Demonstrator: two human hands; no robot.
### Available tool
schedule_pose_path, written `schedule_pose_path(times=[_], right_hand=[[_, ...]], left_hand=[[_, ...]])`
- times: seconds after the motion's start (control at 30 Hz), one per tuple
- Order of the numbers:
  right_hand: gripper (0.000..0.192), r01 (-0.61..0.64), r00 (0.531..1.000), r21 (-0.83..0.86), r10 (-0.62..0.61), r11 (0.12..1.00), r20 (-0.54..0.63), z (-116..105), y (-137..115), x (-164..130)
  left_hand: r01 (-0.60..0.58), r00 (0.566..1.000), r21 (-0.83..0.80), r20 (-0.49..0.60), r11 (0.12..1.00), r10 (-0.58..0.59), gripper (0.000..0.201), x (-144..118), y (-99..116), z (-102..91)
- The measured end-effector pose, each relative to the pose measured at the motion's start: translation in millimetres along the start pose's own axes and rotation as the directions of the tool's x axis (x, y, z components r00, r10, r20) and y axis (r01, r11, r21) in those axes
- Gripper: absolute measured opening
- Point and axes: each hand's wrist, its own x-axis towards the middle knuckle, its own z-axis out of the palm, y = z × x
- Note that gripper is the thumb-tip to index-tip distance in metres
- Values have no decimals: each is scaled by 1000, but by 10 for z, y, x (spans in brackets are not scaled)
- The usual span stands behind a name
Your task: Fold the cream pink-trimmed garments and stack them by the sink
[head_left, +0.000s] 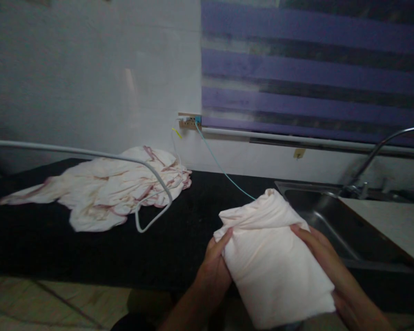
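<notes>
The folded cream cloth (279, 271) sits at five o'clock in the view, held up with the sink (341, 230) at its two o'clock. The left hand (216, 264) closes on its edge near ten o'clock, the right hand (322, 253) near two, thumbs on top; how the fingers spread beneath cannot be told. It should prove light, limp and unbreakable, but its loose layers may slip apart, so opposite edges, pinched through every fold, seem the best hold.

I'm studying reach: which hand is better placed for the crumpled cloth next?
Likely the left hand, holding the folded cloth on the side nearer the crumpled cloth; the right hand is nearer the sink.
</notes>
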Motion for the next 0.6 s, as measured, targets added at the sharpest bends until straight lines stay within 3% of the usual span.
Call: schedule_pose_path(times=[0.07,0.13,0.2,0.27,0.3,0.37,0.43,0.5,0.6], right_hand=[[50,12,1000,-7,-12,1000,7,-63,-10,194],[46,47,999,9,-47,999,-2,-123,-17,468],[43,82,996,44,-81,996,-27,-179,-31,852],[41,110,993,56,-107,992,-53,-221,-60,1339],[39,128,990,42,-125,991,-65,-235,-81,1608],[38,178,979,-43,-181,983,-90,-245,-134,2153],[39,196,968,-295,-234,935,-96,-239,-191,2651],[41,182,966,-414,-241,892,-94,-221,-229,3056],[49,172,950,-562,-286,809,-122,-177,-202,3486]], left_hand=[[41,999,-95,-24,995,-44,56,224,-37,143],[-1,1000,-108,18,994,3,62,588,16,299],[-59,989,-17,132,998,61,60,1079,118,485],[-122,972,188,219,975,80,53,1646,221,696],[-160,971,340,221,926,87,50,1934,262,801],[-187,975,451,192,873,109,45,2472,317,985],[-196,980,567,150,800,134,45,2919,334,1102],[-189,981,701,104,688,163,50,3259,310,1138],[-161,976,879,73,448,206,62,3596,159,1074]])
